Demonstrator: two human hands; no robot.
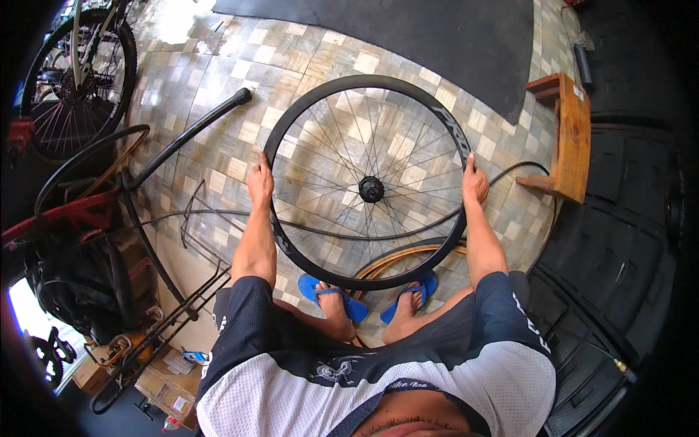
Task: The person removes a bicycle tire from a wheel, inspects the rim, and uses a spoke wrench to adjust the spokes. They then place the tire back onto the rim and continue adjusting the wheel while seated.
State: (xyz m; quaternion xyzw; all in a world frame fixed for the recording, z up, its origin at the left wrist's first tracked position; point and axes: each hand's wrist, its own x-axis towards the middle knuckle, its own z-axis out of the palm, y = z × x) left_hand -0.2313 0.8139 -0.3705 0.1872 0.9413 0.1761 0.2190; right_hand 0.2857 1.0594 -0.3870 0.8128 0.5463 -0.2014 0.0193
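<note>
Grey-and-beige tile floor lies open beyond the bicycle wheel, up to a black mat far right; a wooden bench bounds the right, a black tube the left, and a black hose crosses beneath. Arms reach forward, left hand and right hand gripping opposite rim edges, thumbs uppermost, other fingers mostly hidden; wheel between them.

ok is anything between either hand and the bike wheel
Nothing visible: the left hand and the right hand hold the bicycle wheel directly, at opposite sides. The black hose or cable passes behind it, not in between.
</note>
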